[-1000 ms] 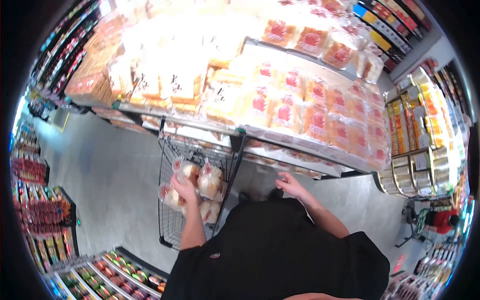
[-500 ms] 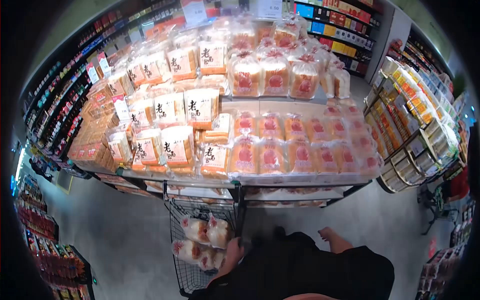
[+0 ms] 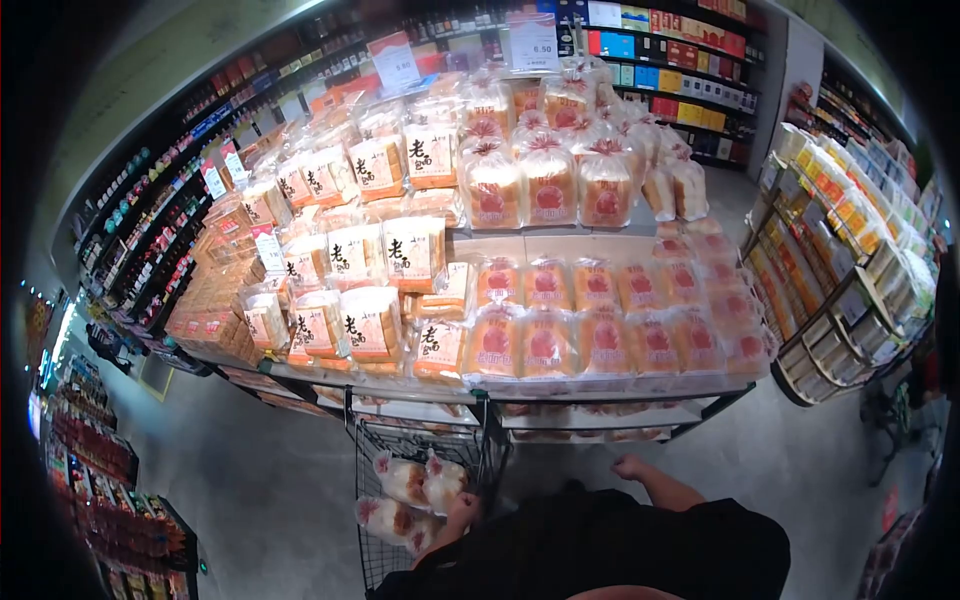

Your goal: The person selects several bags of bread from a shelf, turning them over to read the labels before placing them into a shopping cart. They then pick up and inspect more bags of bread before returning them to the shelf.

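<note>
Several bagged loaves (image 3: 402, 480) lie in a black wire shopping cart (image 3: 372, 555) that stands against the front of the bread display. My left hand (image 3: 462, 508) is closed at the cart's right edge, beside the bags; what it grips is too small to make out. My right hand (image 3: 628, 467) hangs over the floor in front of the display, its fingers curled, touching no bread. Clear bags with red print (image 3: 548, 345) fill the right of the display, and square bread packs with black lettering (image 3: 370, 325) stand on the left.
A rounded rack of packaged goods (image 3: 820, 340) stands to the right. Dark shelves (image 3: 150, 230) line the left and back. Price signs (image 3: 532, 42) rise above the bread. More stocked shelving (image 3: 95, 440) is at the lower left.
The display and cart appear lower and slightly farther right in the view. My right hand has moved left, and its fingers look more curled. My left hand stays at the cart's edge.
</note>
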Available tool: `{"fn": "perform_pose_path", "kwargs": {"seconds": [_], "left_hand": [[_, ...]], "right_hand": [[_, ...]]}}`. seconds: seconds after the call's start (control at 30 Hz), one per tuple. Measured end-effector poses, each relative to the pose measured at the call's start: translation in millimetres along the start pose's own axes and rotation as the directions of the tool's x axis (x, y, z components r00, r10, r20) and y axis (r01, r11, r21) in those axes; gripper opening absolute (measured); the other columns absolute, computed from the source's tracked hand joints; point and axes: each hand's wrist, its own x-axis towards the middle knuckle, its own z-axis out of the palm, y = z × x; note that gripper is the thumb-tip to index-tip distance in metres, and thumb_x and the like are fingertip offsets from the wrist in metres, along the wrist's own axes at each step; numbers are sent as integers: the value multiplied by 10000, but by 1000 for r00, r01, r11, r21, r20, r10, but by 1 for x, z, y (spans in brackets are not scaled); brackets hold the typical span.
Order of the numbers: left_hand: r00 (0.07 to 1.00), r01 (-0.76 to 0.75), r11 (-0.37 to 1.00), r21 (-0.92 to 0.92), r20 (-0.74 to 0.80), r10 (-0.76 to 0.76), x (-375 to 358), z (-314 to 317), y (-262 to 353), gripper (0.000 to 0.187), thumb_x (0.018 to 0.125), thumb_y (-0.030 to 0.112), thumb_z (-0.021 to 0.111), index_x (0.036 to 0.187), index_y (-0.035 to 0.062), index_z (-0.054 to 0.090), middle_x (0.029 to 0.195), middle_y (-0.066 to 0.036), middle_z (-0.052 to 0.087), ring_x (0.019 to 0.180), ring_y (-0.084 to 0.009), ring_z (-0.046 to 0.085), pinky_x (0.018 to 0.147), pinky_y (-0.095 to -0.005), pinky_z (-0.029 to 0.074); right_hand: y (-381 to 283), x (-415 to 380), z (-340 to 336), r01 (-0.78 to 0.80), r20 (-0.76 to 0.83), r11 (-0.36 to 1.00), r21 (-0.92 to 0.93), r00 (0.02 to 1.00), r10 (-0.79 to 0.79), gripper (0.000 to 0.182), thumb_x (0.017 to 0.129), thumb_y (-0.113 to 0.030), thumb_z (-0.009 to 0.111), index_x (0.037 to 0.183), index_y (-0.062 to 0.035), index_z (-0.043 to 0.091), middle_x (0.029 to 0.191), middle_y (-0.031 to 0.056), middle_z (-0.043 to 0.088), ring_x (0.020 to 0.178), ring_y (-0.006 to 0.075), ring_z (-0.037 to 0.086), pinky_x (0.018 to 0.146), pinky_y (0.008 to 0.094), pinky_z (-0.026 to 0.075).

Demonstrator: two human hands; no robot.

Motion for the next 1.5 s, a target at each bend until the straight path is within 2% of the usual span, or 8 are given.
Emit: {"fn": "perform_pose_path", "kwargs": {"seconds": [0.17,0.33,0.87,0.97,1.17,1.27,1.37,1.5], "left_hand": [[997,-73,965,251,21,70,2,-4,-25,261,778,278,690,733,21,693,687,-127,670,627,-266,657,640,-386,509],[1000,-6,970,243,29,-1,-3,-5,-11,302,767,308,685,720,11,698,651,-148,662,645,-280,668,663,-401,517],[993,115,956,269,-37,-109,-2,2,3,328,650,328,693,657,0,685,606,-143,643,608,-283,651,633,-409,507],[988,-38,987,154,-143,60,1,10,-5,323,642,321,697,658,-2,684,606,-148,641,599,-287,645,638,-413,508],[987,147,927,344,-114,-115,-6,7,16,459,674,395,669,861,-23,702,784,-222,680,799,-356,678,755,-435,506],[995,7,965,264,-95,18,-9,7,20,520,697,437,648,947,-17,693,850,-244,681,888,-385,668,798,-443,497],[992,125,920,371,-28,-124,-5,4,23,535,709,435,641,1033,11,681,906,-247,679,926,-395,656,822,-441,491],[993,32,971,236,-118,-4,-11,10,28,550,703,370,642,1155,56,643,999,-248,670,999,-394,636,866,-433,481]], "right_hand": [[45,-5,2,-124,161,991,-55,978,132,420,827,-440,625,838,-29,711,660,102,650,589,231,626,592,379,526],[81,-17,11,-271,219,960,-62,935,278,462,836,-450,612,750,-7,708,693,136,667,627,288,654,612,425,556],[43,17,-4,-97,171,995,-34,980,102,420,834,-430,605,844,-18,692,683,86,653,581,210,621,550,370,522],[38,12,-7,-161,189,987,20,970,155,421,827,-430,608,838,-19,697,677,87,656,578,216,623,551,369,524],[57,18,-4,-184,224,980,-71,955,196,421,821,-423,610,795,-12,700,681,97,662,591,228,637,559,379,530],[66,20,-6,-218,234,975,-50,946,224,427,819,-425,612,782,-10,703,681,104,664,603,232,646,574,383,538],[70,22,-5,-228,242,973,-35,943,230,432,818,-431,622,819,-8,709,700,107,667,624,232,652,588,386,545],[66,20,-8,-239,234,971,17,945,228,445,821,-433,631,917,-5,708,756,103,674,649,226,653,582,383,541]]}}
